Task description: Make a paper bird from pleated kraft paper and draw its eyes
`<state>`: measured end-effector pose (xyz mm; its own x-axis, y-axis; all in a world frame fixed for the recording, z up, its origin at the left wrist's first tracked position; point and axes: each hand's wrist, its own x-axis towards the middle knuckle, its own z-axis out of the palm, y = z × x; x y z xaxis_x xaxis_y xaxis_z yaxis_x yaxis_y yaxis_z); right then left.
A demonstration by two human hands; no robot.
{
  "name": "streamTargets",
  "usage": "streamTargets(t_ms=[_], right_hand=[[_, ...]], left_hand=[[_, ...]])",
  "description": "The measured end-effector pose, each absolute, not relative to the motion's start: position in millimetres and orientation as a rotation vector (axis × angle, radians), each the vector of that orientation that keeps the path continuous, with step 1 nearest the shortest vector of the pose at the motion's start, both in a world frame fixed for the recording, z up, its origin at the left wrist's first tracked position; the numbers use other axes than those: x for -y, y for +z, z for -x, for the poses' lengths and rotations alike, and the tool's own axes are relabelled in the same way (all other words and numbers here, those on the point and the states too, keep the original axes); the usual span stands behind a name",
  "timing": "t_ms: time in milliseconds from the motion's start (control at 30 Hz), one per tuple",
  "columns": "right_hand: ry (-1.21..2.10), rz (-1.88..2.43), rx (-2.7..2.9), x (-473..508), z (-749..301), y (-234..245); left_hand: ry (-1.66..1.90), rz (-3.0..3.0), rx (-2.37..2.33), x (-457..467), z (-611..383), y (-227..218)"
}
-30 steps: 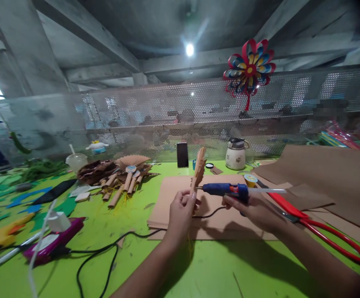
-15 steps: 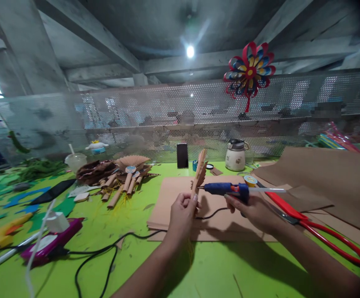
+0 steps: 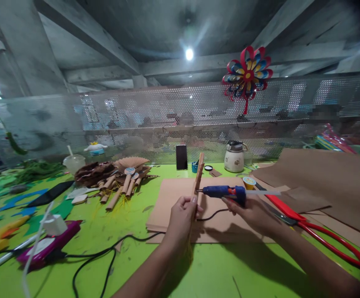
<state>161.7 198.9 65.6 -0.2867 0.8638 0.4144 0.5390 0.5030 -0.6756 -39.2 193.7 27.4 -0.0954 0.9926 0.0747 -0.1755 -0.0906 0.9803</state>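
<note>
My left hand [image 3: 183, 213] is closed round the lower part of a brown paper fan [image 3: 199, 171], held upright and seen nearly edge-on. Yellow threads hang below that hand. In my right hand [image 3: 249, 211] is a blue glue gun [image 3: 220, 191], pointing left, with a pale glue stick out of its back. Its nozzle is at the fan's edge, just above my left fingers; whether it touches I cannot tell. Under both hands lies a stack of brown paper sheets [image 3: 167, 203]. Several finished-looking paper fans [image 3: 133, 165] with rolled handles and yellow tassels lie to the left.
Large red-handled scissors [image 3: 319, 231] lie at right beside brown paper [image 3: 331, 182]. A purple power strip [image 3: 51, 244] and black cord [image 3: 114, 244] are at left. Behind the sheets stand a phone [image 3: 181, 157], a white jar-like bottle [image 3: 234, 157] and a yellow tub [image 3: 249, 182].
The fan has turned to show more of its thin edge. The glue gun's nozzle has moved slightly down along it. My left hand keeps its grip.
</note>
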Motion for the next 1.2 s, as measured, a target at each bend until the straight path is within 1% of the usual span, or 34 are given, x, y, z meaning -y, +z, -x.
streamTargets(t_ms=[267, 567, 1200], right_hand=[[0.397, 1.127, 2.010, -200.1, -163.0, 64.7], [0.492, 1.092, 2.009, -202.9, -164.1, 59.1], [0.494, 1.103, 1.993, -201.7, -163.8, 63.0]], left_hand=[[1.408, -1.074, -1.075, -193.2, 39.6, 25.9], [1.413, -1.046, -1.069, -192.0, 38.3, 28.7], [1.384, -1.020, -1.020, -190.7, 38.2, 29.0]])
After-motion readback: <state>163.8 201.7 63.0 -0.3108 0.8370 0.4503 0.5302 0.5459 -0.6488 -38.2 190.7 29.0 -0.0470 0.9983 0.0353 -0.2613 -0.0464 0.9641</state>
